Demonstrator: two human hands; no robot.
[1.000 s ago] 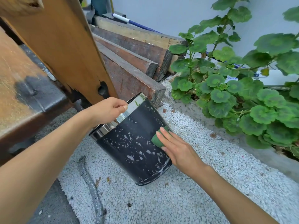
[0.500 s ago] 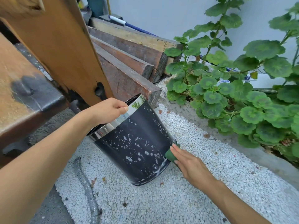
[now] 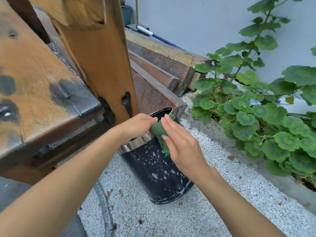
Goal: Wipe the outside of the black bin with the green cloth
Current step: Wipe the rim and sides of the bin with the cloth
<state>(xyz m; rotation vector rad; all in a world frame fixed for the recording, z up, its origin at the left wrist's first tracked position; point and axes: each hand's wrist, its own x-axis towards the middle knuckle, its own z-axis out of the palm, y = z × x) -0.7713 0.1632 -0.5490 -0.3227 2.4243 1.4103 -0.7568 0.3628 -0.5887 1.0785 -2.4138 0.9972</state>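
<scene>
Where hands point(image 3: 179, 142) meet: green cloth point(image 3: 159, 133) on black bin point(image 3: 153, 170)

Wooden bench point(image 3: 34, 79) at left, upright plank point(image 3: 102, 53) against it. Stacked timber beams point(image 3: 162, 65) behind, along grey wall point(image 3: 196, 23). Leafy green plant point(image 3: 256, 113) at right. White gravel point(image 3: 196, 211) underfoot; grey corrugated hose point(image 3: 105, 209) lies on it.

Black bin point(image 3: 153, 170) on white gravel point(image 3: 196, 218) — left hand point(image 3: 136, 124) grips its steel rim, right hand point(image 3: 181, 142) presses green cloth point(image 3: 159, 132) flat near the rim; soapy flecks below.
</scene>
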